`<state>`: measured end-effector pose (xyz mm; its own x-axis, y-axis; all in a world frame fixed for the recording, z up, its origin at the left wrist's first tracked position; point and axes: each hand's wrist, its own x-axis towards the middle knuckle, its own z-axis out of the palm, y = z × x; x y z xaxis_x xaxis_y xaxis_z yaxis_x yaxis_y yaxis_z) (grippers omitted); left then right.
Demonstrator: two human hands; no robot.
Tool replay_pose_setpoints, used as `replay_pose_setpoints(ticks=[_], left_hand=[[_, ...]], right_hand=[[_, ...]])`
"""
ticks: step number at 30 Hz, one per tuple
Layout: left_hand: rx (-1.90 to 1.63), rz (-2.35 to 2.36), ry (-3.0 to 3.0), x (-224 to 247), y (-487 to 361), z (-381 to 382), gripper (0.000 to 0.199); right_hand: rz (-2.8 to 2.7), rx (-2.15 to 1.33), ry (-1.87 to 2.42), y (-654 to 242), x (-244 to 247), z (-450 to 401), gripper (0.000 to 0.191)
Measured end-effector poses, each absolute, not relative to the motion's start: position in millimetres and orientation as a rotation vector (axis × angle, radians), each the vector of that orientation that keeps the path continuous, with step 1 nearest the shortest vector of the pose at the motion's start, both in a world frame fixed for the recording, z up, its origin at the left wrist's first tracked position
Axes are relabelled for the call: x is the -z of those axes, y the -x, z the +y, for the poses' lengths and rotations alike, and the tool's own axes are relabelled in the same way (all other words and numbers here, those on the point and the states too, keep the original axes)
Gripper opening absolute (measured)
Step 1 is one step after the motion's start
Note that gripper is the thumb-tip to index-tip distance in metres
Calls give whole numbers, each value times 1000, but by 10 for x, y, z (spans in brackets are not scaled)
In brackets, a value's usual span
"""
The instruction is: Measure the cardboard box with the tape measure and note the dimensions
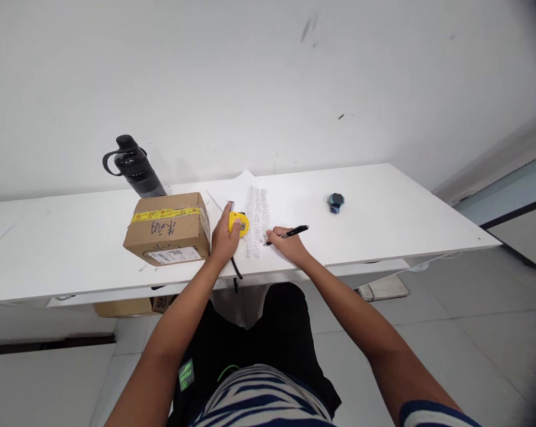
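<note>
My left hand (225, 240) grips a yellow tape measure (239, 225), thumb on its face and the index finger stretched along its left side. A black strap hangs from below it toward the table's front edge. In my right hand (286, 242) is a black pen (297, 231), tilted, its tip down at the lower right of a sheet of paper (258, 207). Small dense handwriting fills columns on that sheet. More white paper lies beneath, partly hidden by the left hand and the tape measure.
A taped cardboard box (170, 230) stands just left of my left hand. Behind it is a black water bottle (137, 166) near the wall. A dark blue wristwatch (336, 202) lies to the right on the white table (383, 219).
</note>
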<state>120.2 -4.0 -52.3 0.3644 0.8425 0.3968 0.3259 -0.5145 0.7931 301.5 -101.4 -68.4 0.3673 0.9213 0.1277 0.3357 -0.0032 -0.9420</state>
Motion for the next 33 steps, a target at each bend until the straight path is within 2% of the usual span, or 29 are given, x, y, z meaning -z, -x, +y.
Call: replay_pose_setpoints(ticks=[6, 33], left_hand=[[-995, 1000, -2008, 517, -1209, -18, 64], [-996, 1078, -1903, 566, -1192, -13, 57]], right_hand=[[-1171, -683, 1551, -3016, 678, -1029, 40], [-1069, -618, 1601, -2939, 609, -1089, 37]])
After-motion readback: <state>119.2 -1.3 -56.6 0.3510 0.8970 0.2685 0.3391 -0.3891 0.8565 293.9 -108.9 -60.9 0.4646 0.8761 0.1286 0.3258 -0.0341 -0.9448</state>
